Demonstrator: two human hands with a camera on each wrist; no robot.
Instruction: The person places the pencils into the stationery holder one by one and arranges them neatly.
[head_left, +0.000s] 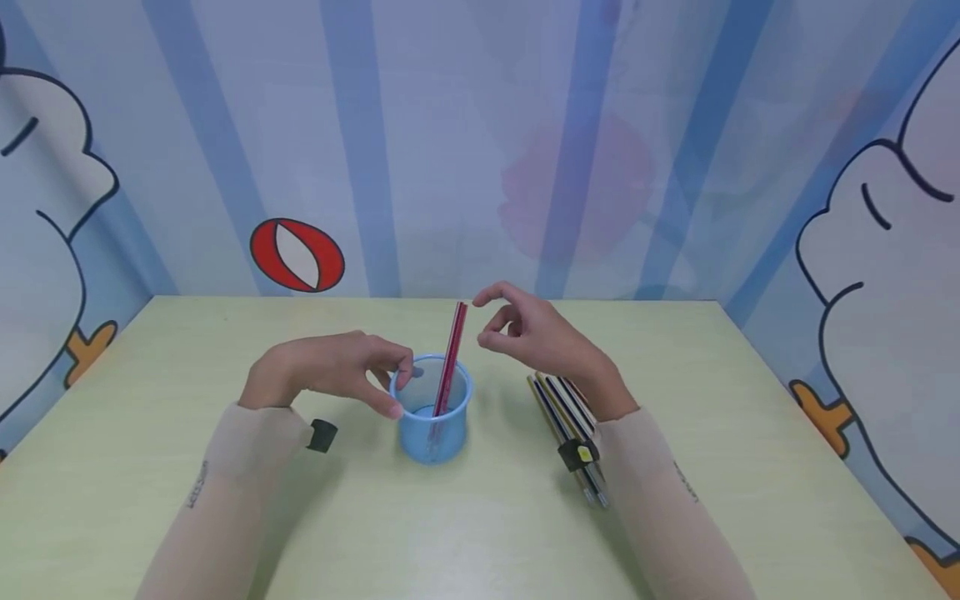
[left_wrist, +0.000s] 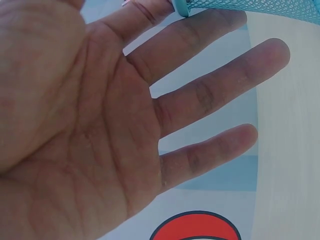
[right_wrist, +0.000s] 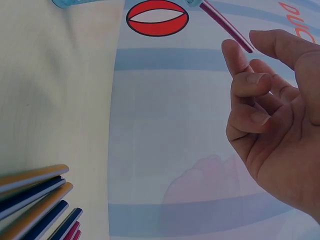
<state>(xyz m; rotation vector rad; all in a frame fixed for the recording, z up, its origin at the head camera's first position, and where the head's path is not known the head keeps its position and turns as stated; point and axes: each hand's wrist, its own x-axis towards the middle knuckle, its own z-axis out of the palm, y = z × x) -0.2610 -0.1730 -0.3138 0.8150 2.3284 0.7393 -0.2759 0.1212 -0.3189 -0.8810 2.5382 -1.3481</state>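
Observation:
A light blue mesh cup (head_left: 432, 437) stands upright on the table, with red pencils (head_left: 450, 358) leaning in it, their upper ends above the rim. My left hand (head_left: 330, 367) grips the cup's left rim between thumb and index finger. In the left wrist view, the other fingers of that hand (left_wrist: 110, 125) stretch out beside the mesh (left_wrist: 265, 6). My right hand (head_left: 540, 333) is in the air right of the pencil tops, holding nothing. The right wrist view shows its thumb and index finger apart near the red pencils (right_wrist: 227, 27), the other fingers bent.
Several striped pencils (head_left: 558, 408), gold, dark blue and red, lie in a group on the pale table (head_left: 480, 542) under my right wrist, partly hidden by the wrist camera. A printed blue striped backdrop (head_left: 465, 150) rises behind the table's back edge.

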